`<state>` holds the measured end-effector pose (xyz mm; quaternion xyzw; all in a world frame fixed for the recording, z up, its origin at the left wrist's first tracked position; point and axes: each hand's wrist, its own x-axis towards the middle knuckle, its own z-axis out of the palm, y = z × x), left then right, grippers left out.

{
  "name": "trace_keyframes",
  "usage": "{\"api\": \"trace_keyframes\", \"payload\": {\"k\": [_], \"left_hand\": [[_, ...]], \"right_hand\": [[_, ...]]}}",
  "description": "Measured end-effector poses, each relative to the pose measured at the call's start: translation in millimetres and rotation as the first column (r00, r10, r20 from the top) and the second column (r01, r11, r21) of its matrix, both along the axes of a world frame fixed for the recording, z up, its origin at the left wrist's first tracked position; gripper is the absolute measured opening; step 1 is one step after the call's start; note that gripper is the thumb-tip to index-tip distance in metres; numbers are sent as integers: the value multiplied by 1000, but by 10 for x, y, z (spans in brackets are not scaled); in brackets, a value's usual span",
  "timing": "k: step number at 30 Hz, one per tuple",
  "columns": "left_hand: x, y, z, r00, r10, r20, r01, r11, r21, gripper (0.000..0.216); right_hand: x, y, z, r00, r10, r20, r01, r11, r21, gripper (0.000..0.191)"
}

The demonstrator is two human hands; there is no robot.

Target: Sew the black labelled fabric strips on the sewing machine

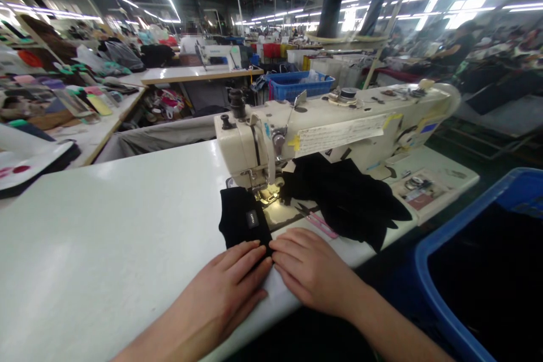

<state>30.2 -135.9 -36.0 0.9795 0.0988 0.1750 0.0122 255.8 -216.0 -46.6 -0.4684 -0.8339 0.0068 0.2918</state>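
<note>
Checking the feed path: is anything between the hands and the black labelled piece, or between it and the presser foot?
Nothing visible. The left hand and right hand touch the black piece, whose far end lies beside the presser foot. The black fabric pile lies off right.

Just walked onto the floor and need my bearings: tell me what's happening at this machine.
A person sits at a cream sewing machine on a white table. The left hand and right hand lie flat, side by side, fingertips at the near edge of a small black fabric piece. It bears a small label, and its far end reaches the needle area. A pile of black fabric lies under the machine's arm.
</note>
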Motion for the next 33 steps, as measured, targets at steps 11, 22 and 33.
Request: {"api": "trace_keyframes", "payload": {"k": [11,22,33], "left_hand": [[26,215,-24,1000,11,19,-11,1000,6,35],[93,424,93,1000,-3,-17,3,1000,-8,33],[102,636,70,999,30,-43,-31,999,-11,35]], "right_hand": [[3,213,34,999,-30,32,30,999,15,15],[10,390,84,995,-54,85,54,999,0,13],[5,430,110,968,-176,177,175,984,24,12]]}}
